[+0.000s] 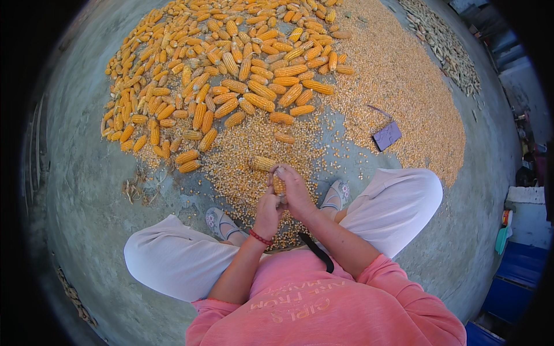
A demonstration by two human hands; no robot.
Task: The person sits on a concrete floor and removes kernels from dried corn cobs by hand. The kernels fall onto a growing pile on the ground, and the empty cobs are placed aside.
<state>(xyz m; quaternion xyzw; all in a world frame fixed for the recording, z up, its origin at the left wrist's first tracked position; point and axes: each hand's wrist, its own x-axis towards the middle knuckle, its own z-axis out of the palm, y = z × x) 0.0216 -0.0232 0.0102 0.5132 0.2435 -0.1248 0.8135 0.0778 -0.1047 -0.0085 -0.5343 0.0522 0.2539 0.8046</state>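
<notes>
Both my hands meet around one corn cob (pixel 279 186), held over the loose kernels between my feet. My left hand (pixel 268 209), with a red beaded bracelet on its wrist, grips the cob's lower left side. From the right and above, my right hand (pixel 296 190) wraps over the same cob; its underside is hidden. Just beyond my fingers, another corn cob (pixel 262 163) lies on the kernels. Loose kernels (pixel 242 186) cover the floor around it. A large spread of orange corn cobs (pixel 259 101) lies farther ahead.
A broad heap of shelled kernels (pixel 389 86) covers the right side, with a purple phone case (pixel 387 136) on it. Beyond lies a pile of bare cobs (pixel 446 43). Dry husks (pixel 140 190) lie at the left. Blue steps or boxes (pixel 504 298) stand far right.
</notes>
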